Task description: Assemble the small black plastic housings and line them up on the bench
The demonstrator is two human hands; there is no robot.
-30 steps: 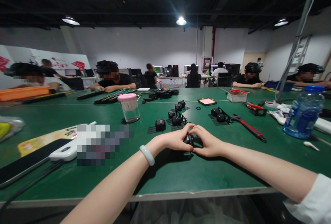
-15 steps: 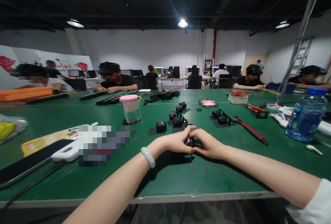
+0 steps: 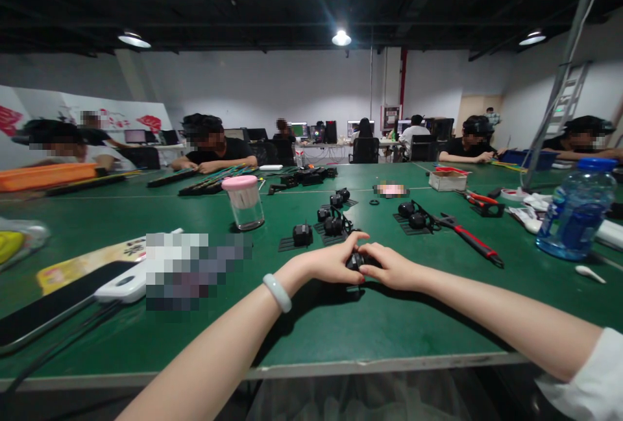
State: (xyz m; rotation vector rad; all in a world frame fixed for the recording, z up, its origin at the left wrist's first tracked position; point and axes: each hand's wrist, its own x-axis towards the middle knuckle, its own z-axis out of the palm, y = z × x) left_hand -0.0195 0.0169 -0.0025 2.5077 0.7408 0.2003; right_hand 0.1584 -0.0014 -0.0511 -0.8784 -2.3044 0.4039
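Note:
Both of my hands meet at the middle of the green table (image 3: 316, 330) around a small black part (image 3: 356, 261). My left hand (image 3: 331, 264), with a pale bangle on the wrist, pinches the part from the left with curled fingers. From the right, my right hand (image 3: 392, 268) closes its fingers on the same part. Most of the part is hidden between the fingers. Just beyond my hands lie several similar black parts (image 3: 331, 225) on small dark mats.
A pink-lidded clear jar (image 3: 244, 202) stands left of centre. Red-handled pliers (image 3: 467, 238) and a blue water bottle (image 3: 574, 210) lie to the right. A phone and cards (image 3: 87, 278) sit at the near left. Other people sit along the far edge of the table.
My right hand has flattened and lowered slightly over the black part, its fingers sliding leftward. The left hand keeps its pinch. The view shifts only a little.

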